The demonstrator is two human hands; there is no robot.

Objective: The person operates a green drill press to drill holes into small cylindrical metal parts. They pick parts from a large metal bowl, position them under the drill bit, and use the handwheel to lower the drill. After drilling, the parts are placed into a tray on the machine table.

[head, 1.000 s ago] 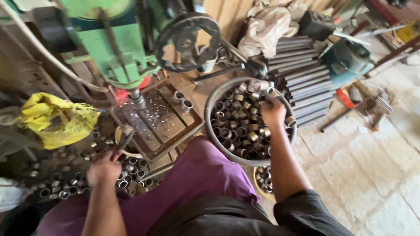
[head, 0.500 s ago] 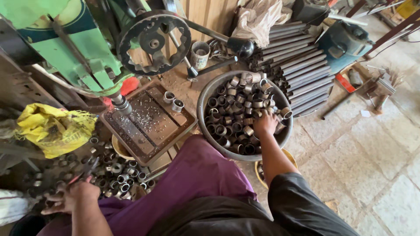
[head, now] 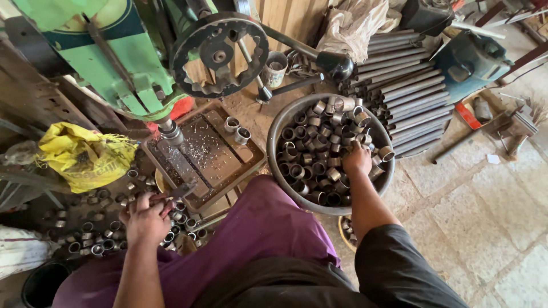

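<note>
head view, right side
right hand [head: 357, 161]: your fingers are curled down into the pile of short steel tube rings [head: 319, 154]. Closed over one or more rings, but the grasp is hidden under the knuckles, so I cannot tell exactly what is gripped.
ring pile: fills the round metal basin [head: 278, 132]. Rings lie every way, some bore-up, some on their side.
bearing: the basin sits forward and right of your lap. Your right forearm runs straight into it. Only this hand is near it.

head view, left side
left hand [head: 144, 218]: closed, fingers wrapped round a small dark piece. Looks like a tool handle or a ring. Too dark to tell which.
loose rings [head: 97, 239]: scattered on the floor around and left of that hand, touching it at the fingers.
drill table [head: 202, 151]: a flat tray with swarf, just ahead and right of your left hand. Two rings [head: 237, 129] stand bore-up at its far edge.
drill spindle [head: 170, 131]: hangs over the near-left part of the table, below the green drill press [head: 97, 51].

key relation
axis: the table lies between your two hands, up and left from the basin. The left hand is the nearer one.
</note>
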